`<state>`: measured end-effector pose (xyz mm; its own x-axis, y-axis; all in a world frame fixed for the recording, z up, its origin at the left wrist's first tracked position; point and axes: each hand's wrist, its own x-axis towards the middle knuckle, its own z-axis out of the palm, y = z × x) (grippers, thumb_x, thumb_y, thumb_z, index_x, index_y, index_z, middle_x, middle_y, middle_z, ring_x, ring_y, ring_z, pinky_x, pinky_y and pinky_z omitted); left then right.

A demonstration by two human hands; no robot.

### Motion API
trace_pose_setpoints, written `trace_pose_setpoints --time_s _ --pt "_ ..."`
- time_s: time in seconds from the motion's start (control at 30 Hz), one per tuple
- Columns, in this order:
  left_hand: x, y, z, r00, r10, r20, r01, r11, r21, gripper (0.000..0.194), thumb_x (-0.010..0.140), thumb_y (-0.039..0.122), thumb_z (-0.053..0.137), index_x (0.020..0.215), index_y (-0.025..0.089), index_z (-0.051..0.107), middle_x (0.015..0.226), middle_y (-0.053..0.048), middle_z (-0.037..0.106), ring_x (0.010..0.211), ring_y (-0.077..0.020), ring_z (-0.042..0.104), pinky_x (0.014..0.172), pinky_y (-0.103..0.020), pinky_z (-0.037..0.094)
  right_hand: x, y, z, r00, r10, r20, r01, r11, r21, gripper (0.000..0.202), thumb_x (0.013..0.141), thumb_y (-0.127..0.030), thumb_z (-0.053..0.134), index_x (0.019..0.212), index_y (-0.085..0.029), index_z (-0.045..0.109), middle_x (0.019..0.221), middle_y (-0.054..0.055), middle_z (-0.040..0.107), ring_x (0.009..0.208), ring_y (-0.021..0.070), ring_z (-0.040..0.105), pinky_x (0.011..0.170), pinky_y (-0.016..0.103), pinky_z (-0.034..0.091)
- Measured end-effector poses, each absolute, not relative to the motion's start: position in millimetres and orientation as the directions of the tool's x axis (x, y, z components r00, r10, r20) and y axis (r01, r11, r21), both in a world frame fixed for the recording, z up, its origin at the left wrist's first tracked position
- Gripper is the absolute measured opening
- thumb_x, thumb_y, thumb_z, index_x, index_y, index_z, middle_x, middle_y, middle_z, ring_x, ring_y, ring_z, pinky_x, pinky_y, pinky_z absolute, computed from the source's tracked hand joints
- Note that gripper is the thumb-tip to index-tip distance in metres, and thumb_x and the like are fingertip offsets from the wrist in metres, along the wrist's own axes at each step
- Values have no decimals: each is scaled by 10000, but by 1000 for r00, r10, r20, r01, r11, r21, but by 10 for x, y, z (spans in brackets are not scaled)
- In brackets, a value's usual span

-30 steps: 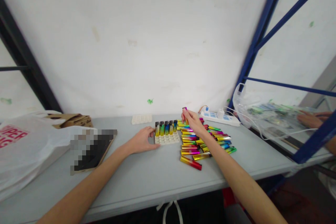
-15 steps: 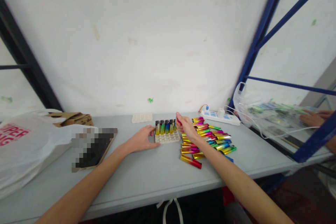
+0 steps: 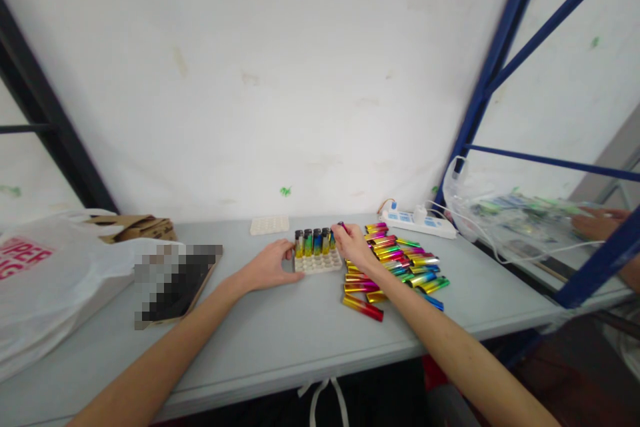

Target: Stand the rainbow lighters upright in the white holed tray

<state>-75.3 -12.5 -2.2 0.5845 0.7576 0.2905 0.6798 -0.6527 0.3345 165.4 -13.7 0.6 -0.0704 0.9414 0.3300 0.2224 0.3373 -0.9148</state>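
A small white tray [image 3: 319, 267] with rows of holes stands on the table. Several lighters [image 3: 317, 242], shiny and coloured with black tops, stand upright along its back row. My left hand [image 3: 270, 263] grips the tray's left end, thumb at the front corner and fingers by the leftmost lighter. At the right end of that row, my right hand [image 3: 351, 243] is closed on a lighter [image 3: 341, 223]; only its dark top shows above the fingers. To the right lies a loose pile of metallic lighters [image 3: 400, 265] in red, yellow, blue, green and pink, partly behind my right forearm.
A second white tray [image 3: 270, 225] lies near the wall. A power strip [image 3: 419, 222] with cables is at the back right. On the left are a white plastic bag [image 3: 75, 273], cardboard [image 3: 143, 227] and a blurred-out dark flat object [image 3: 183, 283]. Beyond the blue frame [image 3: 475, 120], another person's hand [image 3: 597, 223] shows.
My right hand has lowered its lighter onto the right end of the tray's back row, turning it more upright. My left hand stays at the tray.
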Motion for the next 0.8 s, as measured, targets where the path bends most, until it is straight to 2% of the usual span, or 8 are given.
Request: trace_pose_setpoints --time_s 0.23,0.37,0.6,0.73,0.8 --pt "-754 -114 -35 587 756 290 680 -655 329 382 706 502 688 860 172 572 857 -45 600 794 -227 569 722 -314 438 1654 -215 51 -61 909 413 326 410 -852 559 898 -675 469 587 -216 398 543 -45 354 536 111 345 506 243 267" --pt "-756 -110 -40 593 753 284 682 -658 318 376 720 498 683 864 170 568 864 -47 597 800 -226 567 727 -313 436 1662 -203 31 -74 897 436 356 432 -828 541 908 -636 462 577 -213 405 548 -38 368 547 115 356 517 243 271" --pt "-755 -109 -34 590 754 288 685 -657 315 370 713 497 687 847 177 559 852 -42 597 790 -224 569 710 -307 433 1661 -137 -11 -18 895 446 486 398 -778 432 884 -490 433 554 -220 363 559 -39 306 552 116 327 529 253 229" --pt "-752 -114 -27 591 753 290 680 -658 323 368 713 497 689 847 178 564 852 -41 599 792 -223 569 714 -307 435 1653 -151 6 -34 877 480 526 424 -738 460 900 -519 432 561 -222 341 570 -45 282 568 117 316 548 259 229" --pt "-754 -113 -31 591 752 293 679 -660 322 373 714 503 691 846 178 565 850 -40 600 789 -222 568 715 -308 435 1660 -181 42 -71 854 515 532 469 -705 472 926 -550 435 597 -217 373 578 -46 329 584 123 348 561 257 248"
